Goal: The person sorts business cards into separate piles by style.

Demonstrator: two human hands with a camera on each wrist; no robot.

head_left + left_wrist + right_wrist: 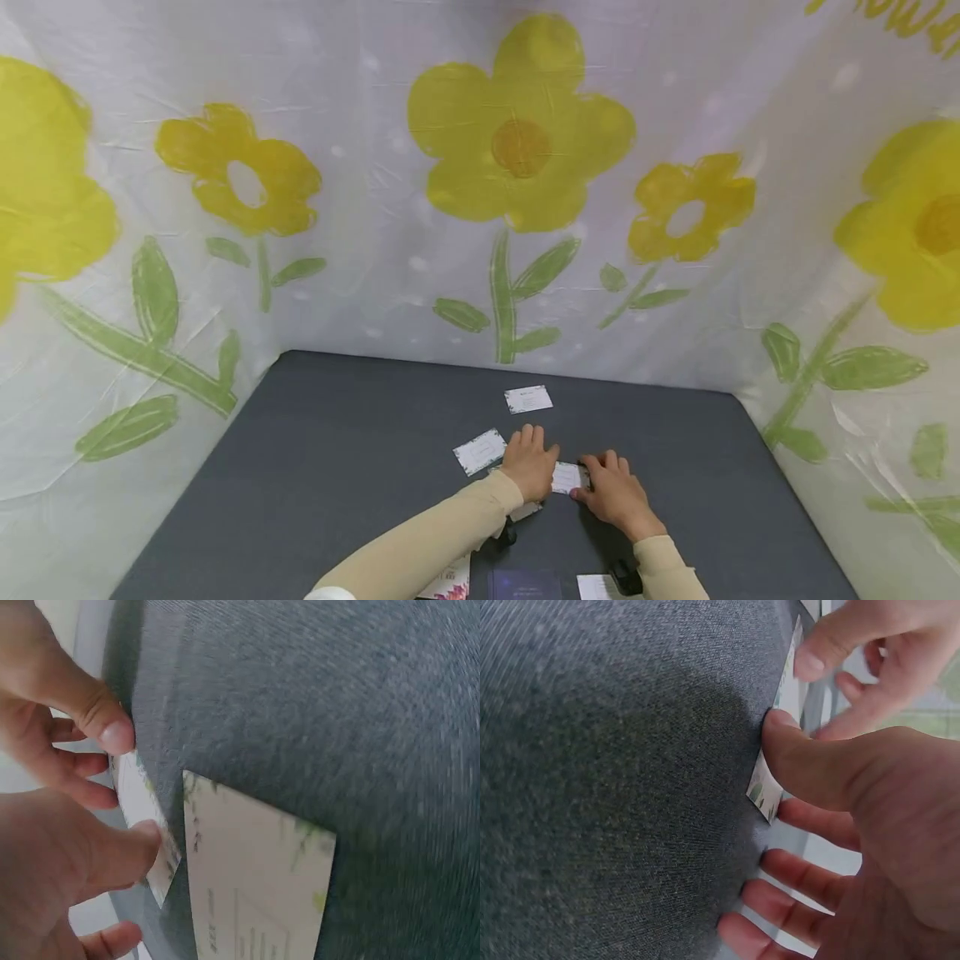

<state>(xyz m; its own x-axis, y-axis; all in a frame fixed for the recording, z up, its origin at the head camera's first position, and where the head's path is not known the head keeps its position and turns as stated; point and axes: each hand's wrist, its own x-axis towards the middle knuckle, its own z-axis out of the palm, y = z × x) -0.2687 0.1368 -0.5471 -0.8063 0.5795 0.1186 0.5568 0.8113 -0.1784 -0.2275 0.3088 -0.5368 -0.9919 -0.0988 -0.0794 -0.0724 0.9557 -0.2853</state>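
A white card with a leafy printed border lies flat between my two hands. My left hand pinches its left end, the thumb along the near edge in the left wrist view. My right hand holds its right end between thumb and forefinger; the other fingers are spread in the right wrist view. A similar white card lies partly hidden below my left wrist, and a large near card shows in the left wrist view. Left of my left hand lies another leafy card.
One more white card lies farther back on the dark grey table. At the front edge are a dark purple item, a white sheet with pink flowers and a white card. Flower-painted sheeting surrounds the table.
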